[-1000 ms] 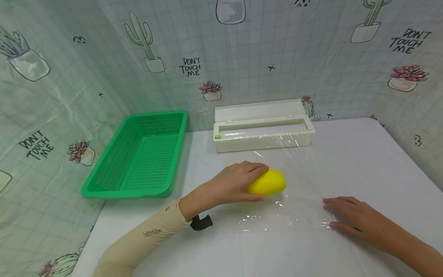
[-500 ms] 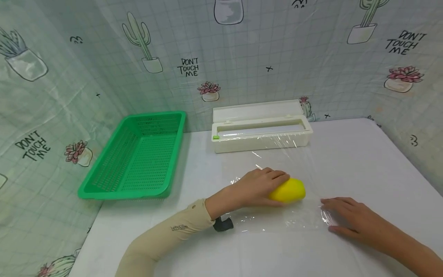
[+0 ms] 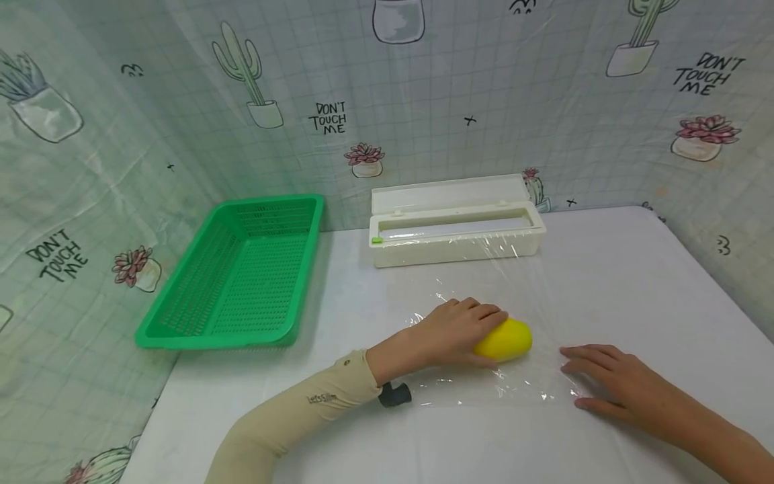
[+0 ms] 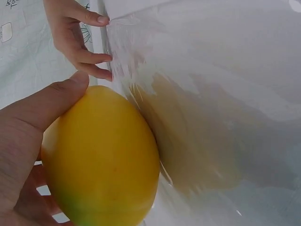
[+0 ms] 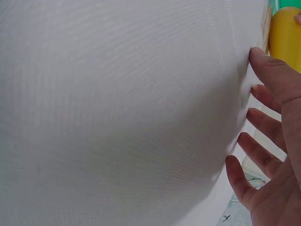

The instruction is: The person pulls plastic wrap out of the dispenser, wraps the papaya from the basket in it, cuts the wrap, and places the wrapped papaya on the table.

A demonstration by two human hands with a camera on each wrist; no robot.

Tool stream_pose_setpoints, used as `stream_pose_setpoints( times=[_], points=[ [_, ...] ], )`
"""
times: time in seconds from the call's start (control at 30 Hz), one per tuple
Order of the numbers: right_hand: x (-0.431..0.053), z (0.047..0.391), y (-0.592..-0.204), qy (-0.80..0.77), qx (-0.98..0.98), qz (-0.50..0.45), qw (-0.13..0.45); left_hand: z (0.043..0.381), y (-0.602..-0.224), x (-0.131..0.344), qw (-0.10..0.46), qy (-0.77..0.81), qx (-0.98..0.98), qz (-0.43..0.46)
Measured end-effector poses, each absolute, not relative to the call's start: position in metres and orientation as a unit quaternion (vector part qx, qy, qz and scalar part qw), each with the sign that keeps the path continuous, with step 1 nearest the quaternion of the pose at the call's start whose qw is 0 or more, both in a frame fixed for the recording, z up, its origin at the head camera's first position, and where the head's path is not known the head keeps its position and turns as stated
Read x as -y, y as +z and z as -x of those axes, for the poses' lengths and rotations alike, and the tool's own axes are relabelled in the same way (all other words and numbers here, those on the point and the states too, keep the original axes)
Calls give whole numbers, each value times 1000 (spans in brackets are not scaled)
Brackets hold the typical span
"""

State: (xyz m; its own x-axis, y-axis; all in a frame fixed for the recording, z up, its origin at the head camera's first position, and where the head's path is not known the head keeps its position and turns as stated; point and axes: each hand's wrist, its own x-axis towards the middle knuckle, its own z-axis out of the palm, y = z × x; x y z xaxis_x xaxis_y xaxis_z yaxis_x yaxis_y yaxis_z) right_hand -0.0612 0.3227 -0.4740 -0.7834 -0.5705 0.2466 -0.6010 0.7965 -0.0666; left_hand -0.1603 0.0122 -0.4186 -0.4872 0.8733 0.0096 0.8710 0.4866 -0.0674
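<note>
My left hand (image 3: 456,333) curls round a yellow mango (image 3: 504,339), thumb on one side and fingers on the other. In the left wrist view the mango (image 4: 101,157) looks smooth and oval, with a greenish patch at one end. It lies on a sheet of clear plastic wrap (image 3: 526,383) spread over the white table. At the sheet's right edge my right hand (image 3: 629,383) rests with its fingers spread, fingertips touching the wrap. The right wrist view shows the right-hand fingers (image 5: 265,125) apart, pressing down on the surface.
At the back stands a white plastic-wrap dispenser box (image 3: 456,252), lid up, with the film running forward out of it. A green perforated basket (image 3: 296,296) sits at the left. A patterned curtain (image 3: 423,101) surrounds the table (image 3: 484,444).
My left hand has carried the mango to the right and slightly nearer me across the wrap, then slowed. The right hand stays at the sheet's right edge.
</note>
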Motion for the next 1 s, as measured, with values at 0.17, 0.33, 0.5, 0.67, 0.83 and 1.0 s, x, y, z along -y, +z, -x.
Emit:
stream_pose_setpoints(
  times=[0.17, 0.33, 0.5, 0.67, 0.83, 1.0],
  points=[
    [-322, 61, -475, 74, 940, -314, 115, 160, -418, -12, 3, 30, 871, 490],
    [-320, 59, -475, 72, 944, -305, 107, 159, -415, -9, -16, 21, 877, 480],
    [-320, 58, -473, 65, 945, -303, 100, 159, -413, -6, -12, 12, 873, 488],
    [-321, 60, -474, 62, 937, -323, 120, 158, -412, -3, -5, 11, 868, 497],
    [-323, 60, -475, 54, 934, -330, 126, 156, -403, 10, 14, 0, 870, 493],
    [-327, 60, -473, 61, 934, -332, 116, 153, -390, 37, 36, -16, 876, 481]
  ],
)
